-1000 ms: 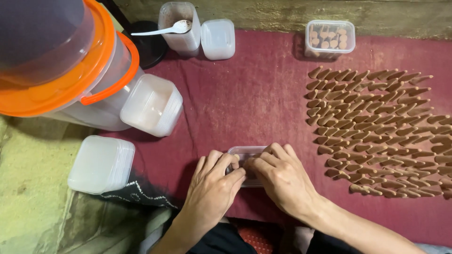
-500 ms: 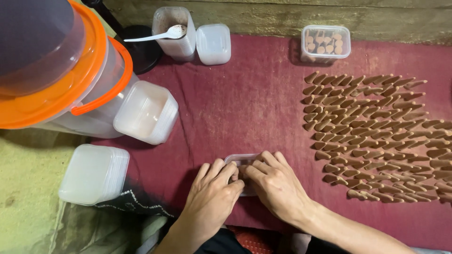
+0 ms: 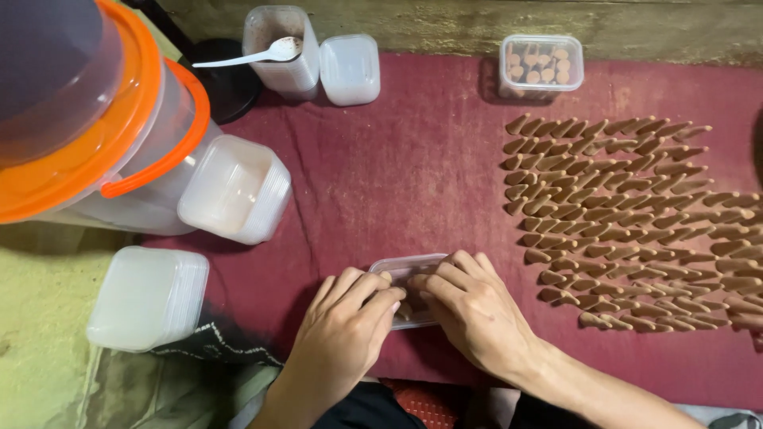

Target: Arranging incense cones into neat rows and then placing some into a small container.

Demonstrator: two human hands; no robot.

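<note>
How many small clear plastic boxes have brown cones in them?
2. One lidded clear box sits at the far edge of the red cloth; one open box lies under the left hand and right hand.

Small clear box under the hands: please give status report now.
Left hand and right hand both pressed on small clear box, brown cones inside. Rows of brown cones lie apart, to the right. Nothing blocking.

Left: a clear bucket (image 3: 95, 119) with an orange rim, two stacks of white lidded tubs (image 3: 234, 189) (image 3: 147, 298) just beside it.
Far edge: a spoon (image 3: 254, 54) across a tall tub (image 3: 280, 48); a clear box of cones (image 3: 540, 65).
Cloth: maroon (image 3: 413, 159).
</note>
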